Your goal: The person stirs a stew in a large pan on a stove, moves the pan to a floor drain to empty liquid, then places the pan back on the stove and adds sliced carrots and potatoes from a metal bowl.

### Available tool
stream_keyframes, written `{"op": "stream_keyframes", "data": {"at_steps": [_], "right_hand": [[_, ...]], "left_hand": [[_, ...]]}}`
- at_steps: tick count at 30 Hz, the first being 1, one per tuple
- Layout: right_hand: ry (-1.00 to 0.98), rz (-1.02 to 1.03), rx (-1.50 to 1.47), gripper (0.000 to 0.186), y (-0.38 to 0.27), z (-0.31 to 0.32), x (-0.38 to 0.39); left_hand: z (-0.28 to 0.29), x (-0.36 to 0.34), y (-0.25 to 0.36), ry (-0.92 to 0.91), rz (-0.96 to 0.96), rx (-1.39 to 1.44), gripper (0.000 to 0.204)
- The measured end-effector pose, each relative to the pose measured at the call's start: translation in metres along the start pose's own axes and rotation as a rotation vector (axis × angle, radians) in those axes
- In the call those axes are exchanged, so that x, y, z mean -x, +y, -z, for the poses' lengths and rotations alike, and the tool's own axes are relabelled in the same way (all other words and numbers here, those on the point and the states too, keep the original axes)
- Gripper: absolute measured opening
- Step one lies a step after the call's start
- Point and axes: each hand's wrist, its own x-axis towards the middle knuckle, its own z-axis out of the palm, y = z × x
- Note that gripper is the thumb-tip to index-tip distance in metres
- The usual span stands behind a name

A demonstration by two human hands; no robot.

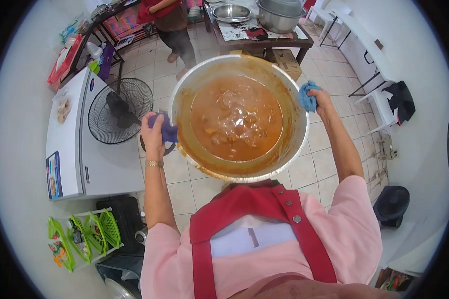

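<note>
A large, wide metal cooking pot (239,172) is held out in front of me above the tiled floor. Brown-orange stew (237,119) with chunks in it fills its lower part, and steam rises off the glossy surface. Sauce smears the inner wall and rim. At the pot's left side my left hand (153,130) is closed around a purple cloth (169,130). My right hand (320,99), also closed, grips a blue cloth (308,96) at the right side. Cloths and fingers hide any handles there.
Left stands a white chest freezer (110,167) beside a black fan (120,110). Ahead, a dark table (234,34) carries metal basins (279,17). Another person (177,35) stands beyond the pot. A green rack (85,239) is low left; white benches (369,47) line the right wall.
</note>
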Motion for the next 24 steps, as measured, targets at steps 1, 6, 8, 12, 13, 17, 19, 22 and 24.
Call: {"op": "stream_keyframes", "data": {"at_steps": [1,6,8,12,13,17,19,22,24], "right_hand": [[-0.037,-0.007,0.002,0.036,-0.006,-0.006,-0.022],[-0.008,0.01,0.016,0.035,-0.028,-0.031,-0.138],[-0.013,0.041,0.028,0.035,-0.036,-0.041,-0.192],[-0.003,0.039,0.003,0.033,-0.056,-0.074,-0.269],[0.0,0.033,0.006,0.033,-0.059,-0.081,-0.29],[-0.081,-0.015,-0.055,0.03,-0.068,-0.097,-0.373],[-0.079,-0.027,-0.074,0.029,-0.069,-0.106,-0.411],[-0.026,0.022,-0.125,0.029,-0.073,-0.131,-0.463],[-0.025,0.028,-0.044,0.031,-0.076,-0.151,-0.485]], "left_hand": [[-0.008,-0.023,-0.003,0.011,-0.012,-0.012,0.024],[-0.063,-0.126,-0.024,0.0,0.01,-0.01,0.023],[-0.081,-0.166,-0.039,0.021,0.015,-0.019,0.024],[-0.121,-0.229,-0.05,0.097,0.031,-0.073,0.025],[-0.129,-0.242,-0.054,0.118,0.06,-0.075,0.025],[-0.156,-0.321,-0.068,0.091,0.06,0.045,0.022],[-0.17,-0.362,-0.073,0.053,0.012,-0.001,0.023],[-0.188,-0.426,-0.076,0.064,0.032,0.02,0.024],[-0.185,-0.464,-0.085,0.058,0.01,0.035,0.024]]}}
